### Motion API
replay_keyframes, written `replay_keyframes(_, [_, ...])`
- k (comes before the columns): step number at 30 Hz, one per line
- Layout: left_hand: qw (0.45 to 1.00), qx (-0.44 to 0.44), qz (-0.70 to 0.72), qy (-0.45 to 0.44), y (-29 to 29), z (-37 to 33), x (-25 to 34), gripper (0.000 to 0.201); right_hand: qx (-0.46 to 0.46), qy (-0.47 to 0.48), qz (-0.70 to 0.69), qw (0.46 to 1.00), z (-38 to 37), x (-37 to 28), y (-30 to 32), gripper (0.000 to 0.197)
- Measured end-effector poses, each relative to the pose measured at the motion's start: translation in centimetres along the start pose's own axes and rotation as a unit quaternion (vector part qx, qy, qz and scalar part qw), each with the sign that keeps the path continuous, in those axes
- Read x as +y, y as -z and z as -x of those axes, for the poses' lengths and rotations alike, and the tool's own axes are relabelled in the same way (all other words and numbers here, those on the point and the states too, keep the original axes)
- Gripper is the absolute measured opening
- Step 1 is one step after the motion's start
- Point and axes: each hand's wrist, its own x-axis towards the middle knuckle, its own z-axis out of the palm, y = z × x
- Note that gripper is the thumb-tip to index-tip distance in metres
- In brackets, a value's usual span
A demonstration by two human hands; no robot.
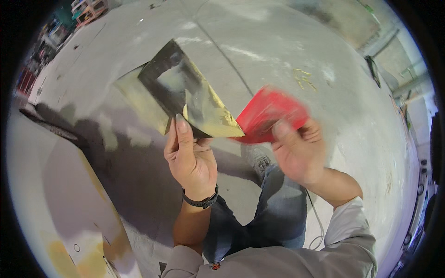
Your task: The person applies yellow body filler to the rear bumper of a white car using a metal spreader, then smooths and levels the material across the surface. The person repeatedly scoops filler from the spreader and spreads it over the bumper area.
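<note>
My left hand (pixel 192 162) is closed in a pinch on a dark sheet (pixel 178 85) smeared with pale yellow paste (pixel 218 113). The thumb lies along the sheet's near face, close to its lower edge, and the other fingers curl behind it, mostly hidden. I hold the sheet up in front of me, tilted, above the concrete floor (pixel 273 41). Behind it, to the left, a pale yellowish flap (pixel 141 102) shows blurred; I cannot tell whether it is part of the same sheet or a separate one.

My right hand (pixel 301 150) grips a flat red spreader (pixel 271 113), with the thumb across the near face and the fingers bent round behind its right end. Both are blurred. The spreader's lower left end meets the pointed right corner of the sheet, where the paste lies along the edge; I cannot tell whether they touch or only overlap from here.

A black wristband (pixel 201 200) circles my left wrist. Below my hands are my blue jeans (pixel 278 208) and one shoe (pixel 257 160). To my left stands a pale panel (pixel 65 185) with yellow patches near its lower end.
</note>
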Motion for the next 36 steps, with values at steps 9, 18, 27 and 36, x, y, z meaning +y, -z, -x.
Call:
replay_keyframes(9, [0.990, 0.079, -0.088, 0.080, 9.8, 0.1, -6.1, 0.029, -0.129, -0.224, 0.233, 0.937, -2.3, 13.2, 14.3, 0.030])
replay_keyframes(18, [0.959, 0.144, -0.145, 0.194, 16.6, 5.7, -3.0, 0.032, -0.199, -0.261, 0.758, 0.563, 0.9, 26.2, 39.3, 0.046])
replay_keyframes(27, [0.939, 0.203, -0.239, 0.141, 7.0, 7.4, 3.1, 0.028, -0.279, -0.544, -0.206, 0.764, -9.9, 23.7, 9.7, 0.052])
replay_keyframes(36, [0.915, 0.341, -0.213, -0.031, -0.4, 15.2, 8.6, 0.025, -0.398, -0.495, -0.124, 0.762, -9.8, 16.5, -9.6, 0.034])
